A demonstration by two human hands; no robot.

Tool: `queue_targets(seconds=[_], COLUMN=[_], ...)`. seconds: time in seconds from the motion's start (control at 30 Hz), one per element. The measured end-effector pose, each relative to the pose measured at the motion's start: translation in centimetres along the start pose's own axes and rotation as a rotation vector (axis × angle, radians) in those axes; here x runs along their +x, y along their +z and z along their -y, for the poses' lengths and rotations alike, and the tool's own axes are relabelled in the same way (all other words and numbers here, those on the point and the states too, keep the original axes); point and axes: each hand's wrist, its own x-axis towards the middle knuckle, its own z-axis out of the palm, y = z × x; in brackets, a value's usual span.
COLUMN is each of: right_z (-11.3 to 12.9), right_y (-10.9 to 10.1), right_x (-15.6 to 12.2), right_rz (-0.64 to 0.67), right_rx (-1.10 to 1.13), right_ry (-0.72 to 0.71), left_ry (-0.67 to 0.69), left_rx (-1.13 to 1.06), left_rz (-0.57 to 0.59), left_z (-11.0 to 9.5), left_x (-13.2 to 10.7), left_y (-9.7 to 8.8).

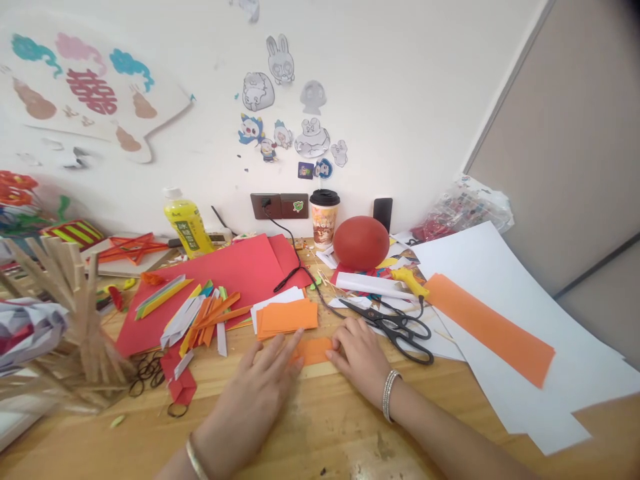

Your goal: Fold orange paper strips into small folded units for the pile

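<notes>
On the wooden surface (pixel 320 433), a small orange paper slip (pixel 315 350) lies flat near the middle, a little nearer the far edge than the arms. The left hand (pixel 265 387) is spread and grasps nothing, its fingers laid out over the slip's left end. The right hand (pixel 361 360) has its fingers bent, with thumb and fingertips touching the slip's right end; I cannot tell whether the paper is pinched between them. Just beyond the slip, toward the far edge, sits a loose stack of orange paper (pixel 287 315), with white paper showing under it.

Black scissors (pixel 373 313) lie just right of the right hand, their handles toward the near right corner. Toward the right edge, a long orange strip (pixel 495 333) rests on large white sheets (pixel 520 380), its upper end near a yellow tool (pixel 410 281) with a cord. Folded paper strips (pixel 205 317) lie left of the stack, partly over red paper (pixel 220 267). Along the far edge stand a yellow bottle (pixel 187 223) and a lidded cup (pixel 324 220), with a red balloon (pixel 361 243) beside the cup. Wooden sticks (pixel 75 300) bristle toward the left edge.
</notes>
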Motion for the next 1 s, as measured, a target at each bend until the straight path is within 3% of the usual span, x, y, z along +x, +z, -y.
queue_targets(seconds=[0.17,0.4,0.53,0.67,0.8,1.0], right_z=[-0.2,-0.8,-1.2,-0.1,1.6,0.6], right_y=[-0.2,-1.1,-2.0,-2.2,-1.8,-2.2], right_x=[0.0,0.0,-0.5,-1.4,-2.0,-0.9], right_rz=[0.024,0.081,0.139,0.204,0.230,0.045], right_rx=[0.028,0.099,0.102,0.124,0.198,0.166], right_ry=[0.002,-0.025,-0.225,-0.483,-0.659,-0.498], left_ry=[-0.022,-0.050,-0.137,-0.234,-0.158,-0.014], left_rx=[-0.026,-0.060,-0.058,-0.064,-0.103,-0.108], left_rz=[0.119,0.142,0.147,0.145,0.110,0.097], left_z=[0.8,1.4,1.2,1.0,0.6,1.0], left_x=[-0.3,-0.4,0.1,0.2,0.0,-0.1], left_y=[-0.6,-1.0,-1.0,-0.6,0.4,2.0])
